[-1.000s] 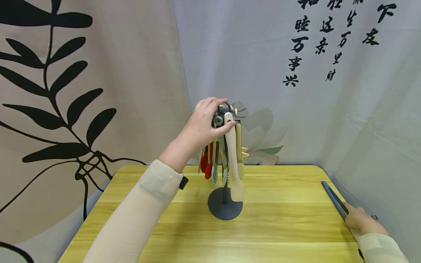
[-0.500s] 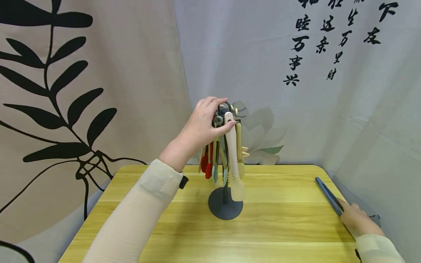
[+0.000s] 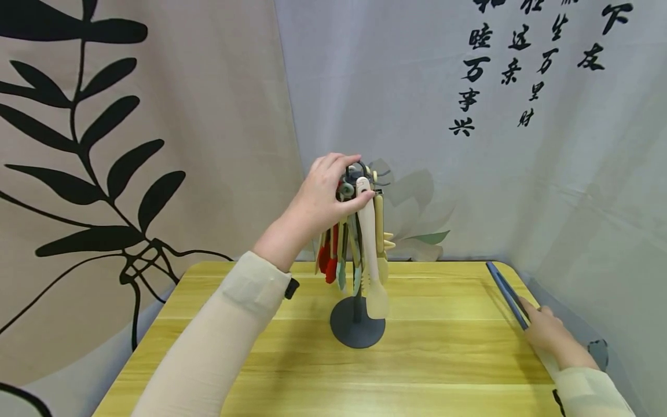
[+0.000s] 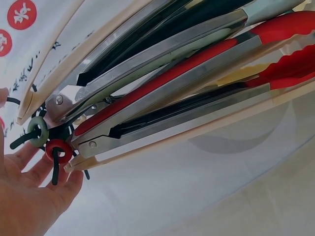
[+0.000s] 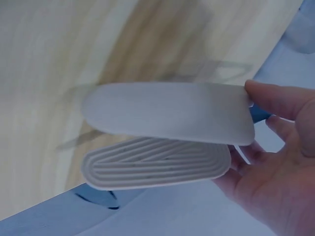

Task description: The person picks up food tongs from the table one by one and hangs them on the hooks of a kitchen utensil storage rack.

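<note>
My left hand (image 3: 330, 188) grips the top of a dark hanging rack (image 3: 357, 323), its thumb across the handle of cream tongs (image 3: 371, 255). In the left wrist view, several tongs hang by rings from the hooks, among them red-handled tongs (image 4: 162, 83) and wooden tongs (image 4: 54, 69); fingertips show behind the rings. Over the table's right edge, my right hand (image 3: 549, 336) holds blue-handled tongs (image 3: 506, 295), handle end pointing away. Their pale heads (image 5: 167, 110) stand slightly apart in the right wrist view, ridges showing on the inner face of one.
The wooden table (image 3: 443, 359) carries the round base of the rack near its middle. Behind it hangs a pale curtain (image 3: 396, 87) with black writing and a plant print. Grey-blue cloth (image 3: 552, 295) lies beyond the right edge.
My right hand has moved left with the blue-handled tongs, bringing their far end inward over the table. The left hand and the rack have stayed in place.
</note>
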`<move>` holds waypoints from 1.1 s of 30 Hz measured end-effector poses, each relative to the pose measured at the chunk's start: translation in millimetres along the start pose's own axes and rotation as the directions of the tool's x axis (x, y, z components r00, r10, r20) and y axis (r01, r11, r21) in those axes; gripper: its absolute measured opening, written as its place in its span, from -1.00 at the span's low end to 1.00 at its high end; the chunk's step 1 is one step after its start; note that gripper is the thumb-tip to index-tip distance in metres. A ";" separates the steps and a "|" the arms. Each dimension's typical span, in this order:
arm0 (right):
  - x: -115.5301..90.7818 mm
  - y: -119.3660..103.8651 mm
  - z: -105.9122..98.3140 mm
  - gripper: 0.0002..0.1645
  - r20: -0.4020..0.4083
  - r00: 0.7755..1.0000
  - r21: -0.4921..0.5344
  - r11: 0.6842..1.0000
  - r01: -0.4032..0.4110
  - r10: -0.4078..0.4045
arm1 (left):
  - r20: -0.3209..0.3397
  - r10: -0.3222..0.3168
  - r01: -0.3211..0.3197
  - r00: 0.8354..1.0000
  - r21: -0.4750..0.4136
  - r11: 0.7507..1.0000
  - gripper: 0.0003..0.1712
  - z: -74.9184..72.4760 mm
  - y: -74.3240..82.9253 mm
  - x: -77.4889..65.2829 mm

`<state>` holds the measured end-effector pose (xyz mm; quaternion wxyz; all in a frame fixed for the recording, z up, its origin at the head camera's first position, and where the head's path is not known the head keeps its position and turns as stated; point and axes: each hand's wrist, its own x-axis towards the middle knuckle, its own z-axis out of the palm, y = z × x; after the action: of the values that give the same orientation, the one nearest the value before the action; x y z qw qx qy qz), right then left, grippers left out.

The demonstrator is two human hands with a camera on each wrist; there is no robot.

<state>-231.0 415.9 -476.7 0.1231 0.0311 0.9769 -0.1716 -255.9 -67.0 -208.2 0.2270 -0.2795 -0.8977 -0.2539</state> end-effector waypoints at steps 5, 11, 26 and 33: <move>-2.0 -14.5 -3.0 0.01 -0.041 0.999 -0.003 0.999 0.033 -0.033 | -0.004 0.004 -0.004 1.000 0.000 1.000 -0.26 0.6 0.1 -0.4; -6.6 -32.7 -5.5 0.05 -0.125 0.986 0.001 0.994 0.110 -0.109 | -0.006 0.008 -0.008 1.000 -0.004 1.000 -0.26 0.7 -0.4 -1.1; -13.7 -69.5 -12.2 0.07 -0.251 0.944 -0.029 0.977 0.213 -0.214 | -0.007 0.007 -0.007 1.000 -0.007 1.000 -0.26 0.7 -0.6 -1.0; -12.5 -77.2 -11.2 0.05 -0.309 0.913 -0.052 0.963 0.265 -0.268 | -0.007 0.006 -0.006 1.000 -0.009 1.000 -0.26 0.2 -1.5 -0.8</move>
<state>-229.5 347.0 -438.1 -0.0579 -0.0759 0.9799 -0.1753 -256.3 -68.2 -209.2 0.2298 -0.2820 -0.8950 -0.2583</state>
